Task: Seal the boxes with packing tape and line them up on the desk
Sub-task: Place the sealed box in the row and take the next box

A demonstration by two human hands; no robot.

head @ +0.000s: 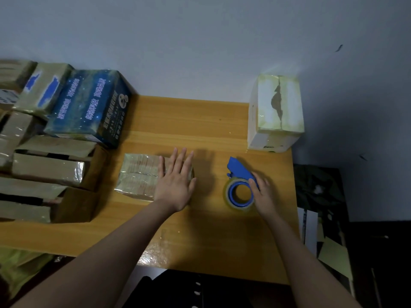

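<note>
A small flat box (138, 174) wrapped in clear tape lies in the middle of the wooden desk (200, 230). My left hand (175, 178) rests flat on its right half, fingers straight and spread. To the right lies a blue tape dispenser (240, 185) with a roll of clear tape. My right hand (264, 194) grips the dispenser's right side, fingers curled over it. A taped white box (275, 112) with a torn top seam stands at the desk's far right corner.
Several brown cardboard boxes (49, 167), some with open flaps, are stacked along the left. A dark blue printed box (89, 107) leans on them at the back. A grey wall runs behind the desk. Dark clutter (322, 207) sits off the right edge.
</note>
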